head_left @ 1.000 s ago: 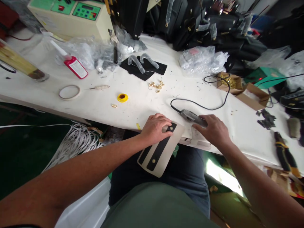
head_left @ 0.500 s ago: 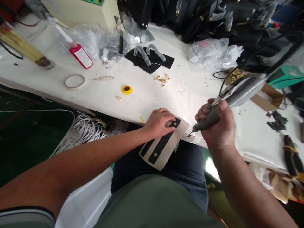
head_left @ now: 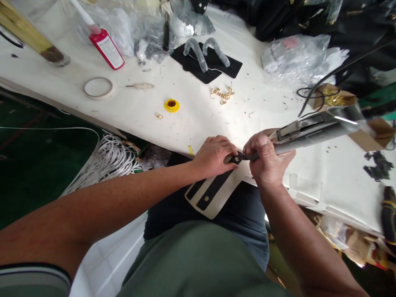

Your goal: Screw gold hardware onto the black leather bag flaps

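Observation:
My left hand (head_left: 216, 156) grips the upper end of a beige panel (head_left: 221, 198) with black strips and round metal spots, at the table's front edge. The panel's lower part hangs over my lap. My right hand (head_left: 269, 159) is wrapped round a grey power screwdriver (head_left: 312, 132), tilted with its body up to the right. The tool's tip is at the end of a black strip, close to a round metal spot beside my left fingertips. Whether the tip touches the spot, I cannot tell.
On the white table (head_left: 198, 119) are a yellow spool (head_left: 171, 105), gold hardware (head_left: 223, 95), black pieces with wrapped handles (head_left: 201, 66), a tape roll (head_left: 98, 87), a red bottle (head_left: 107, 49) and plastic bags (head_left: 300, 60). A cable runs from the tool at right.
My right hand has brought the screwdriver left, its tip now at the panel's upper end. My left hand still holds the panel. The view has shifted slightly.

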`<state>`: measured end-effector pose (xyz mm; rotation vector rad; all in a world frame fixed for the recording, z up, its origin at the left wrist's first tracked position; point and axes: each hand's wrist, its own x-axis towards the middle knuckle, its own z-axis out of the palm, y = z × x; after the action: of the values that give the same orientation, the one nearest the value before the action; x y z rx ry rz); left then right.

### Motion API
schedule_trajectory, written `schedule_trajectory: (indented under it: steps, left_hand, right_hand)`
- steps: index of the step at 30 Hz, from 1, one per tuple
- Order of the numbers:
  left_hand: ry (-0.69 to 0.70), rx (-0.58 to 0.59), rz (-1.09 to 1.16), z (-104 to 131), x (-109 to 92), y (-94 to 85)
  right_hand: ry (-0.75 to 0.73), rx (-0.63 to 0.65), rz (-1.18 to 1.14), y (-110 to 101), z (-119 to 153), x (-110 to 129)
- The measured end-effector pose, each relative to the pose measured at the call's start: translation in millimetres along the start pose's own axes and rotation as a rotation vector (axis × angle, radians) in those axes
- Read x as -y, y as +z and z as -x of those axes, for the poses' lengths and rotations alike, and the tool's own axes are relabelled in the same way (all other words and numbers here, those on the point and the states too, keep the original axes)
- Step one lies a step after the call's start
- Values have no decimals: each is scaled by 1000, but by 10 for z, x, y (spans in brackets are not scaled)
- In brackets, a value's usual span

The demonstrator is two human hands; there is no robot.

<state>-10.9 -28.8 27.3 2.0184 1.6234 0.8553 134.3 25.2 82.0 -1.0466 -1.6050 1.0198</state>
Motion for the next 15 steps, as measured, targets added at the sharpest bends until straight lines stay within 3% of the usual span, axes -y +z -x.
schedule_trajectory:
  steps: [15]
  left_hand:
    - [8,-11,-27,3,10,20]
  right_hand:
    - [-129,-2,-251,16,-31,-138]
